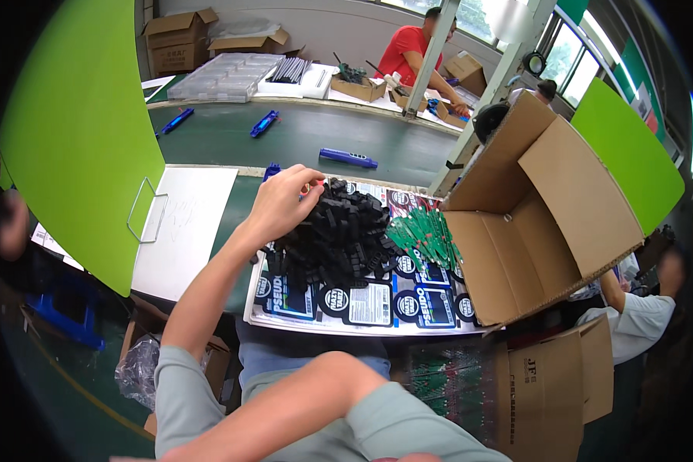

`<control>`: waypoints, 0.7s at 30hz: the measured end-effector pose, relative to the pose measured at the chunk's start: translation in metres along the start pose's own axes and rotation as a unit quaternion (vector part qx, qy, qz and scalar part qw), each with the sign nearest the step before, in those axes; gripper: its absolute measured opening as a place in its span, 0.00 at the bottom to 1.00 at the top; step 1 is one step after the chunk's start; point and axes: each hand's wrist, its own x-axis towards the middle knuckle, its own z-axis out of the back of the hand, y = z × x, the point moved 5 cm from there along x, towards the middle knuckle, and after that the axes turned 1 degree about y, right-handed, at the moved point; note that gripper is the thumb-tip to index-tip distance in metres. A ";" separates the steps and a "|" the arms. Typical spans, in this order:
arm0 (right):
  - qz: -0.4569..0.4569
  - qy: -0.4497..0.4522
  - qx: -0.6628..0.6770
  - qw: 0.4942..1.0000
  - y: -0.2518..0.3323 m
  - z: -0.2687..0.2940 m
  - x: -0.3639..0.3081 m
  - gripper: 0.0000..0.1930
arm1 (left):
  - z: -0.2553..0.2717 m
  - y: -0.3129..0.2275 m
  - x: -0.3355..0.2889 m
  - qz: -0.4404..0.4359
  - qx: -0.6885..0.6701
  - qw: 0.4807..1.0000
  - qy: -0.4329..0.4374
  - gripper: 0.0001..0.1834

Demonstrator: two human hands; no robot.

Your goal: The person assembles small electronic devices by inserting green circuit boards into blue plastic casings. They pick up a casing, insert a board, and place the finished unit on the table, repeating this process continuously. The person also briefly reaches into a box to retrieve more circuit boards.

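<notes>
At the far left edge of the heap of black plastic parts [339, 245], left of the green circuit boards [426, 236], see the left hand [281, 202] curled; cannot tell if grasping the small red piece [306, 189]. Cannot tell the right hand's state, out of view. Best to pinch singly, to avoid dragging neighbours.

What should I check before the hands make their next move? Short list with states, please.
1. Left hand close to the heap of black parts: ok, at its far left edge.
2. Left hand's grip: cannot tell; a bit of red shows at the fingers, the rest is hidden.
3. Right hand in view: not ok, out of frame.
4. Green boards clear of the black parts: not ok, the heaps appear to meet.
5. Cardboard box open: ok, inside visible.
</notes>
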 end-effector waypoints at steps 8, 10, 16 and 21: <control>-0.383 -0.460 -0.184 0.780 0.040 0.189 -0.283 0.15 | -0.003 0.155 0.008 0.146 0.144 0.979 0.012 0.14; -0.439 -0.570 -0.186 0.670 0.062 0.189 -0.368 0.13 | -0.016 0.175 0.012 0.179 0.157 0.971 0.026 0.16; -0.432 -0.714 -0.199 0.515 0.113 0.183 -0.482 0.08 | -0.051 0.187 0.054 0.148 0.143 0.976 0.077 0.17; -0.484 -0.709 -0.228 0.459 0.106 0.189 -0.517 0.16 | -0.120 0.163 0.123 -0.007 0.139 0.984 0.113 0.18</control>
